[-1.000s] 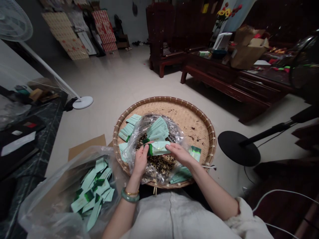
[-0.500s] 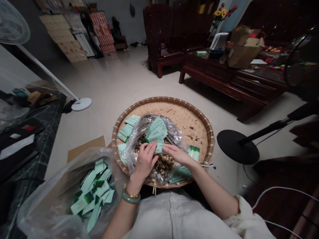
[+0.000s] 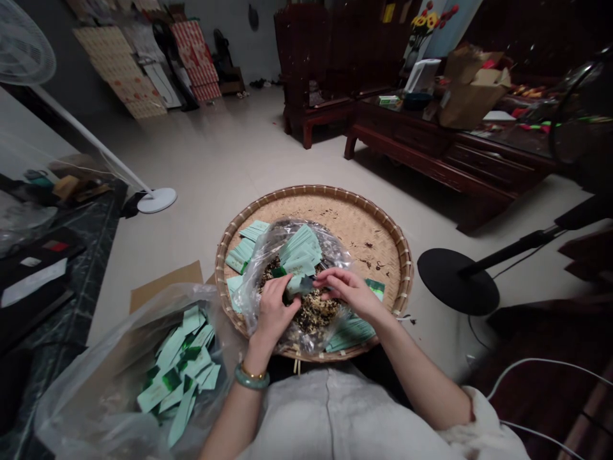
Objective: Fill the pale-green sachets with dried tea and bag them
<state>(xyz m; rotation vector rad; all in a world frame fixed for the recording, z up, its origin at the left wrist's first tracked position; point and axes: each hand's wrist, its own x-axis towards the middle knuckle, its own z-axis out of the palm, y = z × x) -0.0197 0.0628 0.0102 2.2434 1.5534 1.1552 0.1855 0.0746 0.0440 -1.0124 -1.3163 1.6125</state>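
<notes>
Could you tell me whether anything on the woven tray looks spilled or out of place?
Yes: dark flecks lie scattered on the bare part of the woven tray, outside the clear plastic bag, so they look spilled from the mixture inside it.

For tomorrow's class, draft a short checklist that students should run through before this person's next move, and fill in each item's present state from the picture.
1. The left hand holds the green-and-white packet: ok.
2. The right hand touches that packet: cannot tell.
3. The clear plastic bag is open around both hands: ok.
4. All the dark dried leaves are inside the bag: not ok, stray bits lie on the woven bamboo tray.
5. The held packet is sealed: cannot tell.
</notes>
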